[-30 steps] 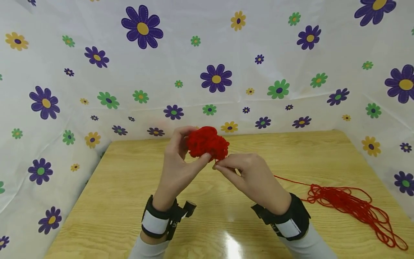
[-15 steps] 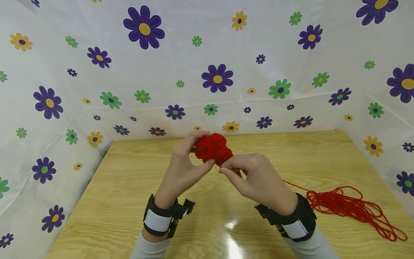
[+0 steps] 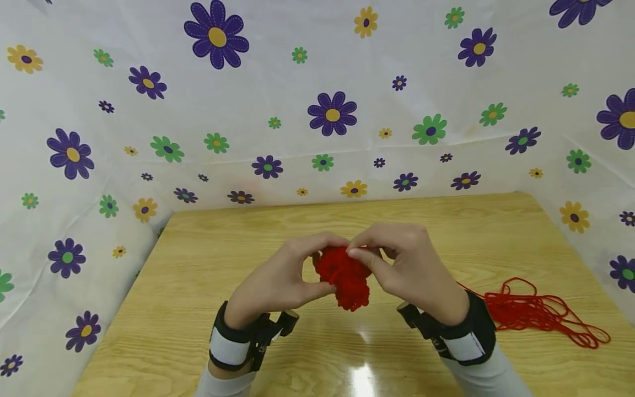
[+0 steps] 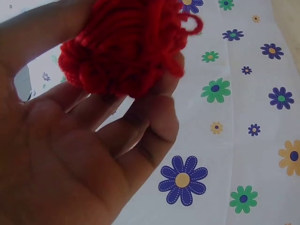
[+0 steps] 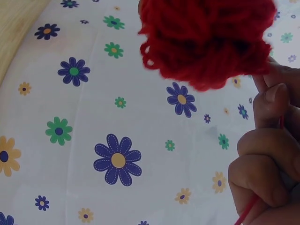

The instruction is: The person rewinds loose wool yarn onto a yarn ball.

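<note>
A bunched ball of red yarn (image 3: 344, 275) is held up above the table, looped strands bulging from its lower end. My left hand (image 3: 283, 275) grips it from the left, thumb below and fingers behind; the left wrist view shows the yarn ball (image 4: 126, 47) between thumb and curled fingers. At its upper right, my right hand (image 3: 404, 259) pinches a strand between thumb and index finger. In the right wrist view the strand (image 5: 248, 208) runs through the curled fingers of the right hand (image 5: 269, 145), close beside the ball (image 5: 206, 42).
A loose heap of red yarn (image 3: 533, 311) lies on the right of the wooden table (image 3: 223, 248), a strand leading from it toward my right hand. White flowered cloth (image 3: 278, 71) surrounds the table's back and sides. Both wrists wear black straps with small cameras.
The ball has come down and slightly right, and turned so its looped end points downward. My right hand has shifted from its lower right to its upper right. The loose heap has shifted slightly.
</note>
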`<state>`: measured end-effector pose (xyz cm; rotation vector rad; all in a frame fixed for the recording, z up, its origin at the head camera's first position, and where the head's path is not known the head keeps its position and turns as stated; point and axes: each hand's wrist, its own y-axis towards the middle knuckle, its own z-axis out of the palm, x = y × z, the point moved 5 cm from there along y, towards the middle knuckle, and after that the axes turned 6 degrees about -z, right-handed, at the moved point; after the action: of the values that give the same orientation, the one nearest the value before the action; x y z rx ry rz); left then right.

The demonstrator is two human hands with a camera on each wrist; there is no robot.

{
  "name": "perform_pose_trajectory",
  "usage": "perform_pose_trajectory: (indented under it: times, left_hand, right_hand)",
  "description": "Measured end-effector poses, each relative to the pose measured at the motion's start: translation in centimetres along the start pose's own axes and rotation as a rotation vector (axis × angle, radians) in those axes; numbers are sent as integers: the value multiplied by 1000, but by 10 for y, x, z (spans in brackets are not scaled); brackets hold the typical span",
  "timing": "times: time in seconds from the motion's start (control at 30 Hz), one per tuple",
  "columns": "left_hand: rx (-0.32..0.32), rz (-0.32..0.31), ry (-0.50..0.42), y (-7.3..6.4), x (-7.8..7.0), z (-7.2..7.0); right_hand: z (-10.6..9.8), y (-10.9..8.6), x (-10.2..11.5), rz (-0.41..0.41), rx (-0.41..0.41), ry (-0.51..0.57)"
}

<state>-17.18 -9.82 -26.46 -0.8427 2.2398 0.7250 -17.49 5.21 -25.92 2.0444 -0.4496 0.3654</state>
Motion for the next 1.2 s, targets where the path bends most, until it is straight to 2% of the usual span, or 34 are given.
perform_pose_trajectory:
  times: [0.23, 0.47, 0.6, 0.77, 1.0, 1.2]
  left_hand:
    - [47, 18, -63, -6, -10, 0]
    - [22, 20, -153, -11, -14, -5]
    - [-12, 32, -222, -13, -17, -9]
    - [-61, 58, -283, -13, -18, -13]
    - [-163, 98, -364, -14, -15, -21]
    - [-271, 92, -390, -14, -9, -27]
  right_hand:
    - [-5, 5, 4, -31, -72, -1]
    - [0, -1, -12, 18, -78, -60]
    - [1, -2, -17, 32, -81, -63]
    - [-2, 6, -4, 40, -87, -55]
    - [7, -4, -23, 61, -54, -58]
    - [15, -9, -30, 54, -9, -58]
